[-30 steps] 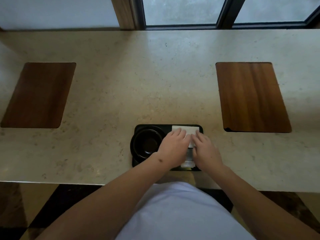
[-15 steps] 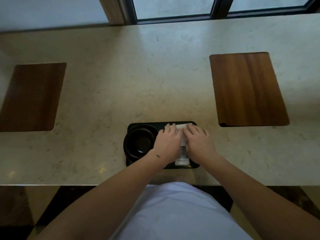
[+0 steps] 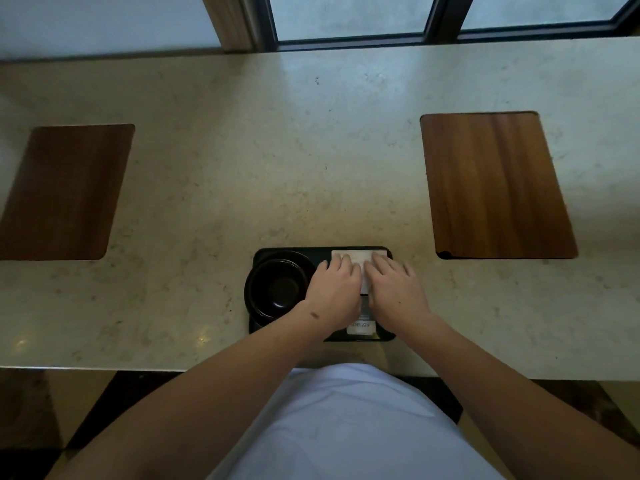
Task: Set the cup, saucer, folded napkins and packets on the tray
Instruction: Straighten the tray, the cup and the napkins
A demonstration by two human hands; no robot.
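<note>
Head view looks down on a long pale stone counter (image 3: 277,161) under a window, with two wooden boards (image 3: 491,185) lying on it, one at the left of the frame, one at the right. Low in the middle of the frame, near the counter's front edge, sits a small black tray (image 3: 381,336). On its left half stands a dark cup (image 3: 277,289) on what looks like a matching saucer (image 3: 254,315); both are glossy, so I judge them hard, breakable and a bit slick, best taken by the rim or lifted from under the saucer. On the tray's right half, at the far end, lie the white folded napkins (image 3: 353,255), soft and light, likely to slide or unfold unless pressed flat or pinched at the fold. Nearer the front edge a pale packet (image 3: 361,328) peeks out, thin and light, easy to pick up by an edge. The left hand (image 3: 334,294) and right hand (image 3: 396,292) lie side by side, fingers fairly straight, resting flat on the napkins and gripping nothing.
</note>
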